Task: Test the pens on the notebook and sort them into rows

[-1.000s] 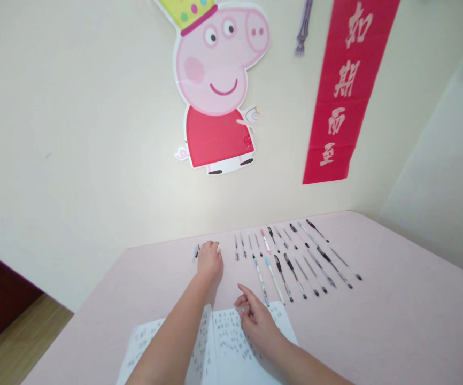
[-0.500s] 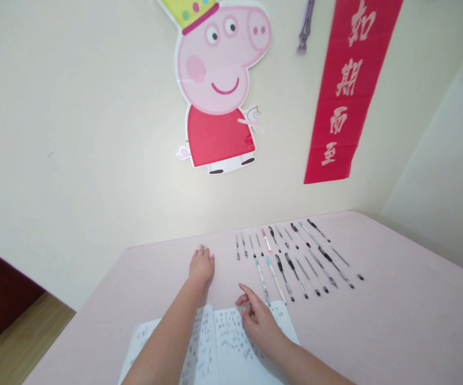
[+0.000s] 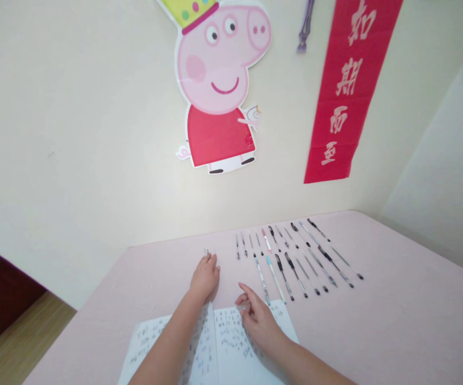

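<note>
— Since a moment ago our left hand [image 3: 205, 276] has drawn back toward us from the far part of the table [image 3: 395, 321], and a small pen piece [image 3: 206, 251] now lies bare just past its fingertips.

— How does that piece look?

— Short, thin and dark with a pale glint; too small for us to tell more. It lies on the pink table, left of the rows of pens [image 3: 295, 256], apart from them.

— And our hands?

— The left lies palm down, fingers loosely spread, gripping nothing. The right hand [image 3: 257, 318] rests on the open notebook [image 3: 231, 347], forefinger stretched forward; something small and pale seems pinched between thumb and fingers, but we cannot tell what.

— The notebook?

— White pages covered in handwriting, spread flat at the near edge under both our forearms.

— The pens?

— Two slanting rows, mostly black and grey, one pink-and-white, one or two with blue caps, lying side by side without touching the notebook, save the nearest ones by its top corner.
</note>
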Demonstrator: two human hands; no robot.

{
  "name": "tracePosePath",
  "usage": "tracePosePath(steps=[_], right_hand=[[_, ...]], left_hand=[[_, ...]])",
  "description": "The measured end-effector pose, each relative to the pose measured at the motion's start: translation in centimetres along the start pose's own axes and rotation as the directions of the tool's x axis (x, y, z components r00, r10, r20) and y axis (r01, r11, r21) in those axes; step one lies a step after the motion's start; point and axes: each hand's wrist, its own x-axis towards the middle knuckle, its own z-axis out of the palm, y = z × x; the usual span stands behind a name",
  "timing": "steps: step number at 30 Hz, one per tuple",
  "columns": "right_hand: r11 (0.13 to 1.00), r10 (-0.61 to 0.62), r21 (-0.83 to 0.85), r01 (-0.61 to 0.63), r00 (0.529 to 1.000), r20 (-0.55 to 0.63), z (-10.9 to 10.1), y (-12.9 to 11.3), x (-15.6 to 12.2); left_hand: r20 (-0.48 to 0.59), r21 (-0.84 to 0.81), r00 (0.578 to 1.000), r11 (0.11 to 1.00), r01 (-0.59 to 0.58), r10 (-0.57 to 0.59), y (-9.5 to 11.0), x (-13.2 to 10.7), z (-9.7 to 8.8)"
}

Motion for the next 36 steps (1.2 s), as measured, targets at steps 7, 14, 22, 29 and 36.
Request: tracePosePath(steps=[7, 14, 22, 29, 36], right_hand=[[1.000, -0.007, 0.002, 0.007, 1.000, -0.007, 0.0, 0.2, 0.0], [1.000, 0.022, 0.001, -0.022, 1.000, -0.010, 0.1, -0.2, 0.0], [1.000, 0.005, -0.019, -0.005, 1.000, -0.014, 0.1, -0.1, -0.1], [1.000, -0.016, -0.026, 0.016, 1.000, -0.010, 0.1, 0.0, 0.0], [0.999, -0.012, -0.033, 0.012, 1.000, -0.009, 0.1, 0.3, 0.0]], left_hand=[[-0.126, -0.265, 0.988, 0.962, 0.058, -0.094, -0.4, -1.1, -0.1], [-0.148, -0.584, 0.962, 0.806, 0.101, -0.228, -0.8, -2.2, 0.3], [-0.095, -0.946, 0.944, 0.323, 0.013, -0.317, 0.8, -5.6, -0.3], [-0.109, -0.973, 0.920, 0.229, -0.022, -0.375, 1.9, -7.3, -0.4], [-0.087, -0.982, 0.895, 0.189, -0.004, -0.437, 1.8, -7.9, -1.0]])
